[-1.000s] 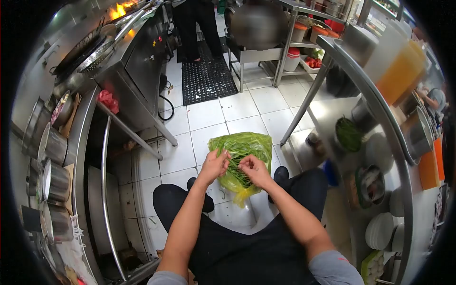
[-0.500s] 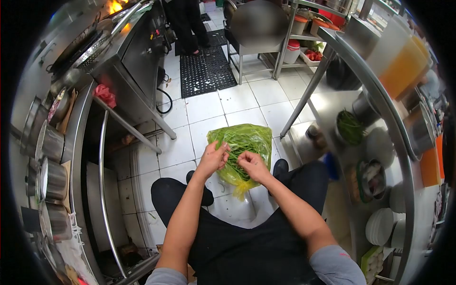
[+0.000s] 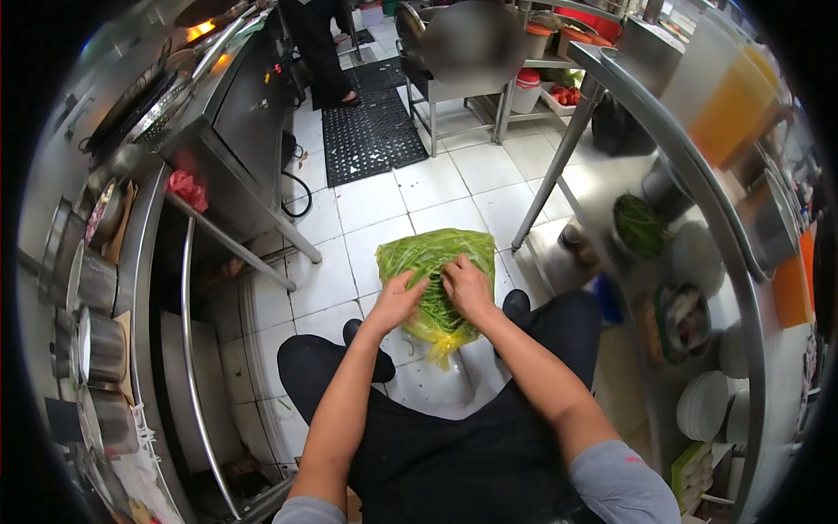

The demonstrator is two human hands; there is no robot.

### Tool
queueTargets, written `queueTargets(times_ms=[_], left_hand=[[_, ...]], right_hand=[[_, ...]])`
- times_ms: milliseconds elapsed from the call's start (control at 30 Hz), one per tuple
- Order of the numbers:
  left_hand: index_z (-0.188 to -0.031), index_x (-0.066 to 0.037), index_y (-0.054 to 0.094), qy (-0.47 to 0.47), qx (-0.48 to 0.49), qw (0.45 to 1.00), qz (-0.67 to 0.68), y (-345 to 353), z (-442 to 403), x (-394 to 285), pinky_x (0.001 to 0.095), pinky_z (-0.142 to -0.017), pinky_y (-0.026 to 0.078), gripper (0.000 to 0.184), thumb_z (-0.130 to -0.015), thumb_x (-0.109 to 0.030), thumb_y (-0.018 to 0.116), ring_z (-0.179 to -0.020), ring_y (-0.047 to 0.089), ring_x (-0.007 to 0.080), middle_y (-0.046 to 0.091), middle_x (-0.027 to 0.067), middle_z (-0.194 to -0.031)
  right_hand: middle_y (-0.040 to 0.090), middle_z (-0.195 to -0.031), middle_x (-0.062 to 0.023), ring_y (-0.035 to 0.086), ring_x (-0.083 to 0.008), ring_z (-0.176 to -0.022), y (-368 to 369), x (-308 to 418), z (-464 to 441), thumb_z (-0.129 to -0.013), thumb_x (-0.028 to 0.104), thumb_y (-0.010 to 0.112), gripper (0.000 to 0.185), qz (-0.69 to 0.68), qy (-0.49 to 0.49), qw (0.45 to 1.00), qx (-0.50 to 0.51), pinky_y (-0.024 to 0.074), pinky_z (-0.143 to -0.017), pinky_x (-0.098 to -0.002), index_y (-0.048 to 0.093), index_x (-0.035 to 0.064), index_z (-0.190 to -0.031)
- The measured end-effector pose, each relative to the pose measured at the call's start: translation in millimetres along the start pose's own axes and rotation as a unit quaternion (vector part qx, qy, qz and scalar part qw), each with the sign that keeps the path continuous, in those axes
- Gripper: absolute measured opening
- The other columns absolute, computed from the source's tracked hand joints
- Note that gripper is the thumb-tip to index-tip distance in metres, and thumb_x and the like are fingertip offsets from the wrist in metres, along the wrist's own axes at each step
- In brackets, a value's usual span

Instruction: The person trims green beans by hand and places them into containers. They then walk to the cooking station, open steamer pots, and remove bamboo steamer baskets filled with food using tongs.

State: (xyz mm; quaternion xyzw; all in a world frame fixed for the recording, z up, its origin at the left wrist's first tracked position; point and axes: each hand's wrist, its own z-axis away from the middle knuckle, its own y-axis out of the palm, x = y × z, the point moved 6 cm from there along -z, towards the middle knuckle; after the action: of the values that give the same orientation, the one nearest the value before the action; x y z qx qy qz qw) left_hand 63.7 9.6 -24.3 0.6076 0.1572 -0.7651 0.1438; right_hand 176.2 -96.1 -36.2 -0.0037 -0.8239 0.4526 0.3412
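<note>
A yellow-green plastic bag [image 3: 394, 256], full of long thin green beans [image 3: 439, 313], rests low between my knees above the tiled floor. Its knotted yellow end [image 3: 443, 348] points toward me. Through an opening in the top, the beans show between my hands. My left hand [image 3: 397, 301] is closed on the plastic at the left side of this opening. On the opposite side, my right hand [image 3: 468, 286] has its bent fingers closed on the plastic, with the fingertips partly hidden.
To the right stands a steel table [image 3: 690, 157] with pots, stacked plates [image 3: 703, 406] and a bowl of green vegetables [image 3: 640, 225] on its lower shelf. Pans and steel pots [image 3: 100, 345] line the left counter. Ahead, a person [image 3: 316, 52] stands near a black mat [image 3: 371, 127]; a flame burns upper left.
My left hand has moved down and slightly right on the bag, while my right hand has shifted up. The opening shows more beans. The person ahead has changed footing.
</note>
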Motion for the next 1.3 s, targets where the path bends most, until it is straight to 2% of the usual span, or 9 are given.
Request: queueTargets(times_ms=[67, 200, 433, 567, 667, 700, 767, 1033, 1300], left_hand=[[-0.111, 0.004, 0.061, 0.096, -0.034, 0.986, -0.133, 1, -4, -3, 0.0315, -0.060, 0.047, 0.038, -0.086, -0.024, 0.069, -0.062, 0.054, 0.0142, 0.064, 0.0095, -0.077], [-0.115, 0.003, 0.062, 0.111, -0.094, 0.966, -0.213, 1, 4, -23, 0.0285, -0.057, 0.045, 0.035, -0.084, -0.013, 0.068, -0.059, 0.050, 0.0112, 0.057, 0.0071, -0.062], [-0.105, 0.006, 0.064, 0.260, -0.061, 0.909, -0.320, 11, 5, -21, 0.0341, -0.072, 0.050, 0.026, -0.082, -0.007, 0.064, -0.085, 0.067, 0.0226, 0.068, 0.0223, -0.092], [-0.101, 0.007, 0.064, 0.256, -0.076, 0.910, -0.316, 16, 6, -24, 0.0334, -0.075, 0.049, 0.023, -0.088, -0.012, 0.063, -0.086, 0.065, 0.0216, 0.069, 0.0166, -0.090], [-0.098, 0.000, 0.064, 0.080, -0.058, 0.994, -0.047, -7, -2, -11, 0.0268, -0.048, 0.038, 0.026, -0.098, -0.024, 0.055, -0.052, 0.045, 0.0094, 0.050, -0.0010, -0.066], [-0.098, 0.000, 0.064, 0.080, -0.059, 0.994, -0.048, -12, 0, -19, 0.0268, -0.048, 0.038, 0.026, -0.098, -0.024, 0.055, -0.052, 0.045, 0.0094, 0.050, -0.0010, -0.066], [-0.099, -0.001, 0.060, 0.058, -0.073, 0.968, 0.233, -23, 3, -22, 0.0235, -0.042, 0.029, 0.023, -0.099, -0.024, 0.054, -0.046, 0.032, 0.0055, 0.036, -0.0037, -0.062], [-0.103, -0.001, 0.052, 0.088, -0.056, 0.931, 0.349, -24, 8, -31, 0.0244, -0.044, 0.033, 0.023, -0.102, -0.022, 0.045, -0.047, 0.035, 0.0082, 0.035, -0.0014, -0.064], [-0.104, -0.001, 0.050, 0.081, -0.016, 0.920, 0.383, -7, 6, -28, 0.0246, -0.044, 0.032, 0.022, -0.102, -0.022, 0.044, -0.048, 0.035, 0.0085, 0.035, -0.0009, -0.064]], right_hand=[[0.054, -0.089, -0.0134, 0.061, -0.0342, -0.079, -1, -1, -1, -0.081, 0.014, 0.065, 0.012, 0.001, -0.007, 1.000, -0.002, 0.0495, -0.068, -0.0450, 0.061, 0.0065, -0.089], [0.054, -0.088, -0.0145, 0.059, -0.0352, -0.079, -16, 19, 4, -0.077, 0.014, 0.065, 0.013, -0.073, 0.014, 0.997, -0.001, 0.0483, -0.068, -0.0447, 0.058, 0.0040, -0.082], [0.050, -0.078, -0.0138, 0.055, -0.0312, -0.070, -55, 32, 3, -0.073, 0.008, 0.062, 0.012, -0.150, -0.001, 0.988, -0.031, 0.0449, -0.063, -0.0386, 0.054, 0.0004, -0.077], [0.050, -0.078, -0.0137, 0.055, -0.0304, -0.070, -77, 15, -10, -0.074, 0.007, 0.061, 0.011, -0.131, 0.016, 0.980, -0.150, 0.0446, -0.063, -0.0390, 0.052, 0.0001, -0.074], [0.054, -0.080, -0.0139, 0.056, -0.0305, -0.073, -71, 5, -10, -0.081, 0.009, 0.059, 0.010, -0.180, 0.013, 0.983, -0.044, 0.0459, -0.067, -0.0384, 0.062, 0.0003, -0.086], [0.055, -0.082, -0.0140, 0.057, -0.0301, -0.074, -61, 7, -9, -0.084, 0.011, 0.059, 0.014, -0.186, -0.021, 0.982, 0.020, 0.0462, -0.068, -0.0379, 0.065, 0.0009, -0.092], [0.057, -0.085, -0.0138, 0.057, -0.0283, -0.076, -47, 6, 0, -0.088, 0.015, 0.059, 0.021, -0.175, -0.006, 0.983, 0.052, 0.0466, -0.071, -0.0360, 0.068, 0.0031, -0.104], [0.061, -0.099, -0.0120, 0.058, -0.0194, -0.071, -17, 21, 3, -0.087, 0.019, 0.065, 0.033, -0.283, 0.067, 0.954, 0.075, 0.0469, -0.064, -0.0300, 0.065, 0.0059, -0.117], [0.061, -0.084, -0.0112, 0.058, -0.0234, -0.072, -8, 23, 8, -0.087, 0.015, 0.063, 0.017, -0.304, 0.087, 0.947, 0.062, 0.0449, -0.062, -0.0330, 0.068, 0.0010, -0.096]])
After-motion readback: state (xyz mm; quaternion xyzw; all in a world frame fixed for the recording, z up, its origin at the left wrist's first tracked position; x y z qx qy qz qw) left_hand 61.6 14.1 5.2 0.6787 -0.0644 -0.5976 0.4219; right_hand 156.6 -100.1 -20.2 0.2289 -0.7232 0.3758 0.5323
